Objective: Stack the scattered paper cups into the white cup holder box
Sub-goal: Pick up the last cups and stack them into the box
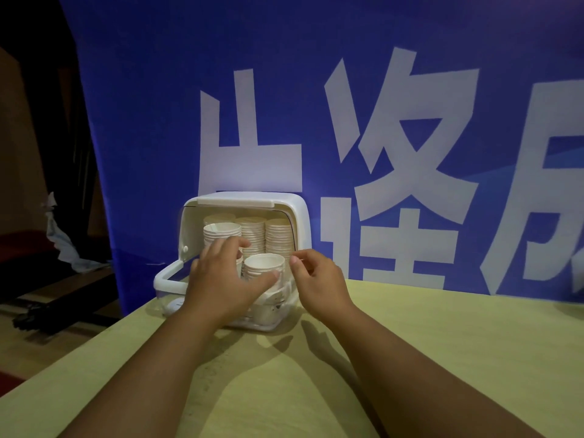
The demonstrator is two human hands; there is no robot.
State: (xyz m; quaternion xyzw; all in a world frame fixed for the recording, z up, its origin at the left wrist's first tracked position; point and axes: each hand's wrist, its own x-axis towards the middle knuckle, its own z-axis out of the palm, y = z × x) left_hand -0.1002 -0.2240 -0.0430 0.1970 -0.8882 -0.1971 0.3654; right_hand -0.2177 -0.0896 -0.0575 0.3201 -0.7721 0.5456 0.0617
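Observation:
The white cup holder box [297,216] stands open at the far edge of the table, its front facing me. Inside it are several tall stacks of white paper cups [252,232]. A shorter stack of cups [264,266] stands at the front of the box. My left hand [221,279] wraps around this front stack from the left, thumb across its side. My right hand [319,279] hovers just right of the stack with fingers curled and thumb and forefinger apart, holding nothing that I can see. A white handle [167,279] juts from the box's left side.
The yellow-green table [410,358] stretches toward me and to the right. A blue banner with large white characters [379,137] hangs right behind the box. The table's left edge drops to a dark floor with a crumpled white cloth [60,238].

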